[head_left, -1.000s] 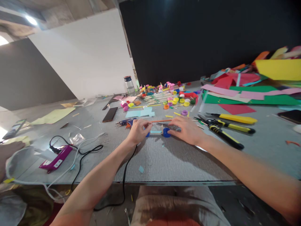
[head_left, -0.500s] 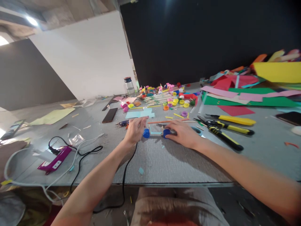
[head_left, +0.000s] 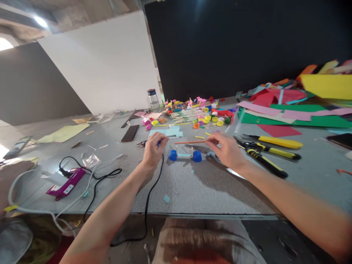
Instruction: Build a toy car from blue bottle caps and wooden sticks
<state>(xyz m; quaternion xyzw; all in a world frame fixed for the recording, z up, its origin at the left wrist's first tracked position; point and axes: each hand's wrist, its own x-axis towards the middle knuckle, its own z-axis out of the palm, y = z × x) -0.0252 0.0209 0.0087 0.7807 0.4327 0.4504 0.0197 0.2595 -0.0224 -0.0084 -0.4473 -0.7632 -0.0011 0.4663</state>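
My left hand (head_left: 154, 149) is closed, its fingers curled around something blue that I cannot make out. A black cord (head_left: 154, 183) passes close by its wrist. My right hand (head_left: 227, 149) pinches the right end of a thin orange-brown stick (head_left: 189, 142), which points left toward my left hand. Between the hands, on the table, stands a small frame with a light blue strip (head_left: 184, 155), a blue cap (head_left: 172, 155) at its left and another blue cap (head_left: 197, 156) at its right. Scissors (head_left: 202, 148) lie behind it, partly hidden by my right hand.
Pliers (head_left: 264, 161) and a yellow cutter (head_left: 280, 141) lie to the right. Several coloured caps and sticks (head_left: 203, 119) are heaped at the back. A phone (head_left: 130, 133) and a purple power strip (head_left: 67, 185) are at left; coloured paper (head_left: 324, 86) piles up at far right.
My right hand has let go of the right blue cap and moved right and up to the stick's end. My left hand has drawn slightly away from the frame, its fingers now curled.
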